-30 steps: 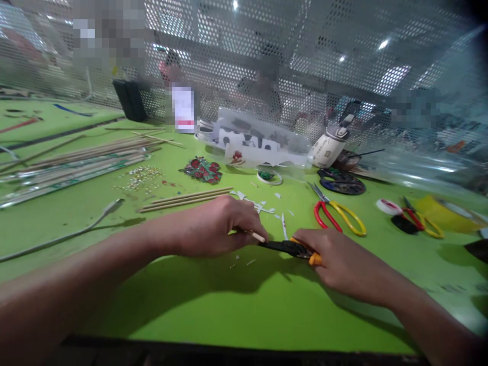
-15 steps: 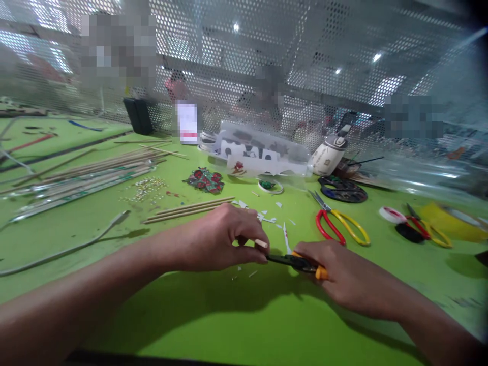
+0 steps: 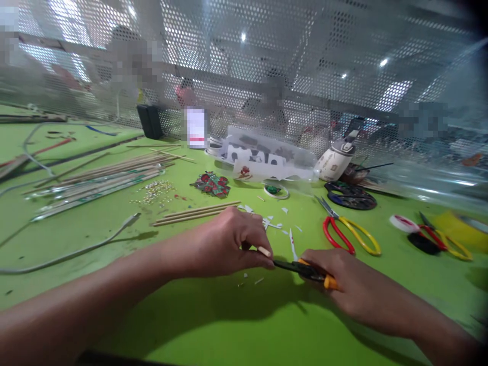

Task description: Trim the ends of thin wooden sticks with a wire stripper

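Note:
My left hand (image 3: 238, 241) is closed in a pinch on a short wooden stick (image 3: 264, 251), whose pale cut end sticks out past the fingertips. In my right hand (image 3: 337, 277) are pliers with orange handles (image 3: 331, 282). Their long black jaws (image 3: 285, 265) point left and reach the left fingertips; whether the tips grip anything is hidden there. Just behind the pliers lies a thin white strip with red marks (image 3: 293, 244). White scraps (image 3: 270, 223) are scattered beyond my left hand, beside several wooden sticks (image 3: 190, 215).
Scissors with red and yellow handles (image 3: 337, 218) lie on the green table (image 3: 244, 330). Behind are a dark paint palette (image 3: 353, 197), a white canister (image 3: 335, 161) and a rolled patterned sheet (image 3: 259, 170). To the left lie wrapped sticks (image 3: 99, 190), small beads (image 3: 156, 192) and a white cable (image 3: 84, 251).
The camera has turned slightly, so the whole scene sits a little farther right and lower. Both hands keep nearly the same hold on the stick and the pliers.

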`<act>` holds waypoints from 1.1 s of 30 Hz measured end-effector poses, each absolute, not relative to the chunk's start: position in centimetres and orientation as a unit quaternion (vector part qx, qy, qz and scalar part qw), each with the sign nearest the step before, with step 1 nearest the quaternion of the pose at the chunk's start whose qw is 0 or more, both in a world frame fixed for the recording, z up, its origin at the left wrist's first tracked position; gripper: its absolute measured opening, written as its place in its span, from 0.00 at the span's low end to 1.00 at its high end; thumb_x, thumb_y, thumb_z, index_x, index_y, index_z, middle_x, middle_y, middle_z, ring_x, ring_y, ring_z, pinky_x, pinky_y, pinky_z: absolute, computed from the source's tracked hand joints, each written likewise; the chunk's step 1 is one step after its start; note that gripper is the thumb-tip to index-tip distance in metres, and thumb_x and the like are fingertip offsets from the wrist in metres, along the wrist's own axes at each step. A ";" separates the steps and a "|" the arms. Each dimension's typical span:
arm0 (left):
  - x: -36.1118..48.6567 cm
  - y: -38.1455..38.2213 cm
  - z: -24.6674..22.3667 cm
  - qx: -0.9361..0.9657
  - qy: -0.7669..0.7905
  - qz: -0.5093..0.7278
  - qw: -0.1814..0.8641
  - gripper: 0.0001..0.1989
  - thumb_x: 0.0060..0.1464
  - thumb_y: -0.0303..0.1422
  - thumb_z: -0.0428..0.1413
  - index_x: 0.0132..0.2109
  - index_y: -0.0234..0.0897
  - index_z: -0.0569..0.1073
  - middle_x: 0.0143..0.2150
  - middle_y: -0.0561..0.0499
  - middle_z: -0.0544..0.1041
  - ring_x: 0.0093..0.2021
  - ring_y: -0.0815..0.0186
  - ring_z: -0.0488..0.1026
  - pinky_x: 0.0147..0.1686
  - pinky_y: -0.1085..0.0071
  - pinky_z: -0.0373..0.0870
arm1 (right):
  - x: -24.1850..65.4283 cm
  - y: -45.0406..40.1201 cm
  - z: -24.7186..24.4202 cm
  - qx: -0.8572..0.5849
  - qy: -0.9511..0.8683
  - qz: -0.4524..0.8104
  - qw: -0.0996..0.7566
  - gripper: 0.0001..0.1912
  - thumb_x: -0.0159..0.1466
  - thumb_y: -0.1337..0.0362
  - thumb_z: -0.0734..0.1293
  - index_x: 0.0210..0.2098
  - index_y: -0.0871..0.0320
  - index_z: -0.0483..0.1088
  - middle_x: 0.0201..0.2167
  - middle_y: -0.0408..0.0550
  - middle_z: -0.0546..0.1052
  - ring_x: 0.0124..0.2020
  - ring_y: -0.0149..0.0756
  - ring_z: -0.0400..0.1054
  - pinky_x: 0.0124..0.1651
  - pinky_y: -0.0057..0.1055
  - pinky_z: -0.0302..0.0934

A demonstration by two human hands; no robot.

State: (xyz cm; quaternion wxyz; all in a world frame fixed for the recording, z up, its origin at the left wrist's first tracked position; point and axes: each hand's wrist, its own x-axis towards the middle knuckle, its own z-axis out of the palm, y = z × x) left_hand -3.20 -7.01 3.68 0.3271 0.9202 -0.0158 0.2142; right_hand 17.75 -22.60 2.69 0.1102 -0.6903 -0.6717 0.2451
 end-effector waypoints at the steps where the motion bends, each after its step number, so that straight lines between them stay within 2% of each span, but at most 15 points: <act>1: -3.2 -7.1 3.7 0.921 -0.021 0.223 0.319 0.03 0.55 0.26 0.61 0.33 0.32 0.80 0.27 0.49 0.77 0.29 0.71 0.71 0.30 0.75 0.66 | 17.7 -22.6 2.7 -0.687 -0.672 0.252 0.113 0.05 0.62 0.67 0.64 0.31 0.56 0.71 0.27 0.44 0.76 0.29 0.34 0.66 0.31 0.27 0.54; 8: -3.6 -7.2 3.8 0.931 -0.062 0.259 0.251 0.05 0.59 0.27 0.58 0.34 0.32 0.77 0.28 0.49 0.77 0.31 0.69 0.72 0.37 0.71 0.68 | 17.6 -22.3 2.7 -0.667 -0.673 0.296 0.116 0.06 0.65 0.66 0.62 0.32 0.56 0.68 0.31 0.43 0.76 0.32 0.34 0.67 0.33 0.28 0.55; 14: -3.7 -7.9 3.5 0.942 -0.060 0.300 0.141 0.09 0.63 0.25 0.52 0.35 0.34 0.75 0.28 0.49 0.76 0.32 0.68 0.71 0.45 0.68 0.70 | 17.8 -22.2 2.3 -0.683 -0.663 0.292 0.095 0.07 0.66 0.64 0.61 0.31 0.56 0.65 0.31 0.43 0.74 0.33 0.33 0.66 0.34 0.29 0.54; 19: -3.6 -7.9 3.2 0.930 -0.068 0.319 0.167 0.08 0.62 0.26 0.53 0.35 0.33 0.75 0.28 0.50 0.76 0.32 0.69 0.72 0.47 0.69 0.69 | 17.8 -22.5 2.2 -0.682 -0.658 0.299 0.110 0.06 0.65 0.66 0.62 0.30 0.56 0.65 0.30 0.43 0.75 0.32 0.33 0.65 0.32 0.28 0.52; 26: -3.6 -7.8 3.1 0.930 -0.072 0.310 0.183 0.08 0.63 0.26 0.54 0.35 0.31 0.76 0.28 0.50 0.76 0.31 0.69 0.71 0.46 0.69 0.68 | 17.9 -22.8 2.3 -0.678 -0.667 0.280 0.129 0.07 0.65 0.64 0.62 0.30 0.56 0.67 0.29 0.44 0.76 0.30 0.33 0.66 0.31 0.28 0.53; 33: -3.3 -7.3 3.0 0.931 -0.082 0.308 0.177 0.07 0.62 0.27 0.55 0.37 0.31 0.76 0.28 0.49 0.76 0.30 0.68 0.68 0.39 0.68 0.68 | 18.1 -22.4 1.9 -0.679 -0.673 0.274 0.106 0.07 0.66 0.63 0.61 0.31 0.56 0.64 0.30 0.43 0.74 0.32 0.33 0.65 0.33 0.29 0.52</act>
